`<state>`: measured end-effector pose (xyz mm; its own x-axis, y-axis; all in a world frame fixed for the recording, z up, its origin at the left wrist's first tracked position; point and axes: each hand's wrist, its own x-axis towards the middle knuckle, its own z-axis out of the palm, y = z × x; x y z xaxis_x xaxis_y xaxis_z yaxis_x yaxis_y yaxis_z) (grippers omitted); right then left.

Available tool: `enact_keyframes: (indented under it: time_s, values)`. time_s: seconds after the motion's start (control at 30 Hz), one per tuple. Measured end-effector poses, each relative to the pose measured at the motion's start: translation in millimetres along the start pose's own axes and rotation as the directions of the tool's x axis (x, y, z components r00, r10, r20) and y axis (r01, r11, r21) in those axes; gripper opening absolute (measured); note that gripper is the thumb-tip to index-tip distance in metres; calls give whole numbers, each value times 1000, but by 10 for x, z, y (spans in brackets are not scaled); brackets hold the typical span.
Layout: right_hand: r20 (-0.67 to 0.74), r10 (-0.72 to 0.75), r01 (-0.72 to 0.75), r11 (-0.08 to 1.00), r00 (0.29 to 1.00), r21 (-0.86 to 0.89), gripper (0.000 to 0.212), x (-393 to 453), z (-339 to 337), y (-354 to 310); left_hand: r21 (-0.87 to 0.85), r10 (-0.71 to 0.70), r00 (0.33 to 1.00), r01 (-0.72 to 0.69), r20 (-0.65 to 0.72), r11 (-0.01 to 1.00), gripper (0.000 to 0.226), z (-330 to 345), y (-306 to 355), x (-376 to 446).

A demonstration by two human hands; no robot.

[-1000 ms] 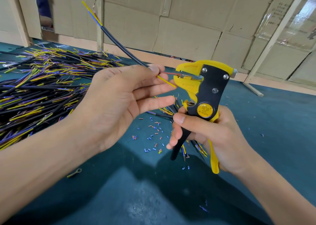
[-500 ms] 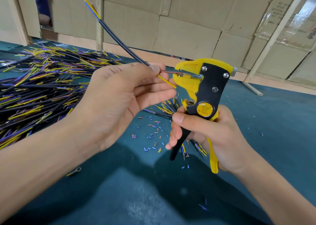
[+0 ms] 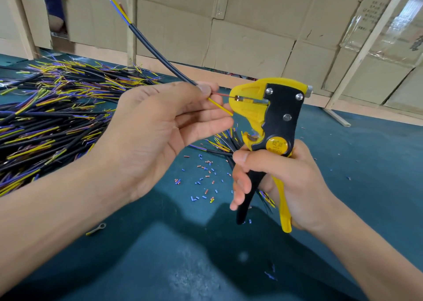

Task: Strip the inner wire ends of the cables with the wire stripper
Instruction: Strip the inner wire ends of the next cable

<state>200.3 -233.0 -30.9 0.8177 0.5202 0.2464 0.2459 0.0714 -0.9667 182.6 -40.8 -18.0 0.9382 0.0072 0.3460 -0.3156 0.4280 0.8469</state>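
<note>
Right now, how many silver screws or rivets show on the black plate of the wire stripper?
3 on the wire stripper: upper left, upper right, and lower middle. The far side is hidden.

Ahead of you a wall of stacked cardboard boxes [image 3: 240, 39] rises behind the dark teal tabletop [image 3: 366, 154], with pale wooden posts [image 3: 131, 21] standing before it, one slanted batten [image 3: 366, 42] at the right, and shiny plastic wrap [image 3: 402, 26] catching light.

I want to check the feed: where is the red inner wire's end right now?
In the head view, centre: the red inner wire runs from the left hand into the wire stripper, above the yellow wire.
</note>
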Motion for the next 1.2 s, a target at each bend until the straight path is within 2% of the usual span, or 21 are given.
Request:
enact_keyframes:
  time_s: [0.13, 0.2, 0.33, 0.43, 0.53, 0.63, 0.73, 0.83, 0.93, 1.2]
  values:
    - [-151, -7, 4, 1000, 988, -21, 29, -3, 15, -8, 12, 10, 1000, -10, -27, 1000, 17, 24, 25, 3]
    - [-118, 8, -7, 1000, 993, 10, 27, 6, 16, 8, 16, 4, 999, -3, -41, 1000, 16, 70, 49, -17]
    - [55, -9, 3, 994, 998, 107, 19, 29, -14, 49, -31, -39, 995, 37, -95, 999, 15, 114, 111, -6]
    - [47, -13, 7, 991, 999, 130, 13, 36, -49, 75, -55, -71, 991, 65, -118, 996, 17, 102, 131, 12]
    - [10, -21, 19, 989, 1000, 146, 10, 54, -90, 85, -117, -124, 991, 116, -59, 986, 20, 53, 143, 28]
    - [-12, -36, 37, 987, 999, 157, 9, 64, -105, 75, -106, -137, 991, 137, 7, 985, 24, 32, 154, 32]
    - [-37, -52, 56, 993, 998, 102, 6, 52, -117, 67, -72, -119, 992, 122, 52, 990, 31, 29, 157, 39]
    - [-65, -130, 122, 987, 989, -108, 8, 28, -139, 52, -69, -119, 988, 126, 99, 990, 38, 35, 167, 35]
    - [-59, -208, 183, 941, 976, -284, 23, 3, -127, 53, -89, -127, 984, 139, 128, 986, 37, 48, 154, 27]
    - [-54, -180, 157, 944, 982, -289, 21, -9, -88, 58, -67, -150, 984, 157, 100, 985, 34, 72, 133, 12]
